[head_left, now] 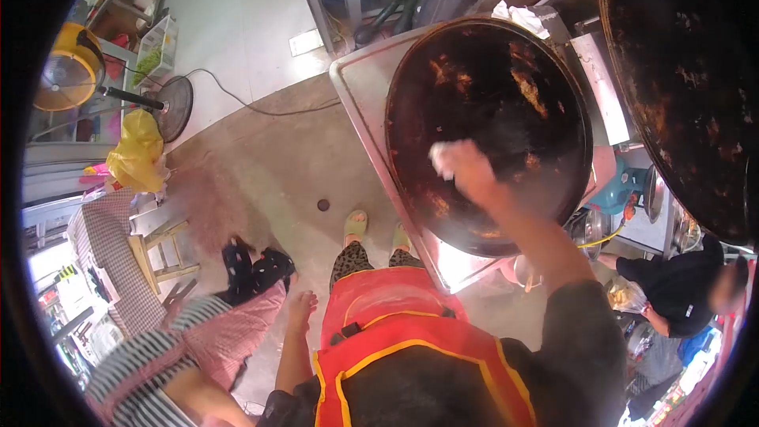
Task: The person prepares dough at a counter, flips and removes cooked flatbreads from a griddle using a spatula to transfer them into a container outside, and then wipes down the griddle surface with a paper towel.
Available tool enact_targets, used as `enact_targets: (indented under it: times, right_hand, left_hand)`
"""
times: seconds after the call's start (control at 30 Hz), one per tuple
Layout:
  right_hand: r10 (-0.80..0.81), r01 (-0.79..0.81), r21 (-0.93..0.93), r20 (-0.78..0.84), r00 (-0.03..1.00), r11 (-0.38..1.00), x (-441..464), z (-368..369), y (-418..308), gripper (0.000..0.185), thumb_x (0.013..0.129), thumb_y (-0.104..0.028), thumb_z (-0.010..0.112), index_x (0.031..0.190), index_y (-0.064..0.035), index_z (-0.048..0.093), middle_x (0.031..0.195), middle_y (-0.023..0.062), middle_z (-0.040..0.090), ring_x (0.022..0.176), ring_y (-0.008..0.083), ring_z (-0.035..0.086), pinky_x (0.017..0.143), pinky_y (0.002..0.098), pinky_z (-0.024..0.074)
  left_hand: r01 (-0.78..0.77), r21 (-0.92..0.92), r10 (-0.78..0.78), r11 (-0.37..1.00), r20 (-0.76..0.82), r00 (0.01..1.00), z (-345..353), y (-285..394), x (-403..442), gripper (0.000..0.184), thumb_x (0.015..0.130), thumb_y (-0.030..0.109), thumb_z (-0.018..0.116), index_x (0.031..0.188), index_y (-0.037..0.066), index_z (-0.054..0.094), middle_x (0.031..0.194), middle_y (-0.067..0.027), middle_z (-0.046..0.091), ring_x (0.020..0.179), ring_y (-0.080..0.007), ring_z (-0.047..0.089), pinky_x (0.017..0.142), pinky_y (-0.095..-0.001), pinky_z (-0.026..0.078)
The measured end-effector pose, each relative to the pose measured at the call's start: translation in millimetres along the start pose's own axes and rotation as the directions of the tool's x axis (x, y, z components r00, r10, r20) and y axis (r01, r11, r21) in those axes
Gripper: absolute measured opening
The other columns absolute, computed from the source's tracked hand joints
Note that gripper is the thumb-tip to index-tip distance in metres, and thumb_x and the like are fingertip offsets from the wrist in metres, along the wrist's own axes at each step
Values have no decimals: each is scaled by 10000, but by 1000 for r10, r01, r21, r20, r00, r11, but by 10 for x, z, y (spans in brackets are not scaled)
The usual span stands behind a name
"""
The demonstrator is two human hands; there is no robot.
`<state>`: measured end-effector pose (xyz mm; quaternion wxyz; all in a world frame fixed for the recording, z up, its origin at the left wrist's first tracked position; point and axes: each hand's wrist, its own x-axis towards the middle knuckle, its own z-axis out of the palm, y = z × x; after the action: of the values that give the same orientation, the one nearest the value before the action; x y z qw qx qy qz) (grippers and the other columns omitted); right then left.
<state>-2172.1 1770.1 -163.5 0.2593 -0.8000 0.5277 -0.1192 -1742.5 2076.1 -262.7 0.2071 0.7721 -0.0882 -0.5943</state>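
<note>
My right hand (472, 175) reaches over a large round black pan (482, 103) with brown, patchy burnt marks. Its fingers are closed on a small white wad (441, 161), cloth or paper, I cannot tell which. The wad is at the pan's surface, left of the middle. Down beside my red apron (387, 300), my left hand (301, 306) hangs with loosely bent fingers and nothing visible in it. A crumpled white cloth or paper (520, 19) lies by the pan's far rim.
A second big blackened pan (680, 87) stands at the right. Close on my left is a co-worker in a striped top (142, 372); another person (672, 292) is at right. A yellow fan (69, 67), its floor cable, a wooden stool (162, 251) and a teal gas cylinder (621, 188) are around.
</note>
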Motion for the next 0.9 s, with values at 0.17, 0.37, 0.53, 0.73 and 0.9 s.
enact_targets:
  times: [0.17,0.37,0.53,0.73,0.9]
  right_hand:
    - [2,-268,-524,-453,892,809,1099,-324,933,55,791,-108,516,798,-67,552,783,117,539,722,290,546,638,391,473]
    - [-90,68,-86,-275,957,994,132,197,238,141,825,-143,480,858,-109,613,844,107,544,829,283,521,708,384,440]
    - [126,-135,-35,-192,973,990,-302,-64,484,142,800,-132,509,884,-103,619,824,96,570,864,269,530,716,374,462]
    - [234,-495,-327,-591,772,805,540,-337,1551,110,796,-127,518,832,-56,594,802,145,572,771,318,566,673,412,473]
    - [7,-41,-81,-378,926,996,-169,201,331,96,735,-46,522,774,-95,595,775,106,564,795,278,559,678,379,458]
  left_hand:
    - [-19,-38,18,999,-36,999,80,208,-78,247,881,231,513,986,15,570,872,-63,607,753,-135,575,651,-262,451]
    - [32,-23,-33,999,-14,999,-97,57,-9,210,865,196,538,970,17,571,790,-30,589,665,-94,550,567,-212,429]
    - [-69,-47,76,997,165,983,-218,-59,230,236,866,226,533,924,4,588,762,-31,585,642,-88,539,527,-199,405]
    - [-87,-9,87,996,-13,996,2,322,51,305,861,270,547,983,-6,584,880,-86,628,740,-140,588,628,-257,458]
    - [-69,105,61,992,75,995,-123,221,262,329,860,281,544,1011,-10,577,910,-94,627,778,-155,597,631,-266,466]
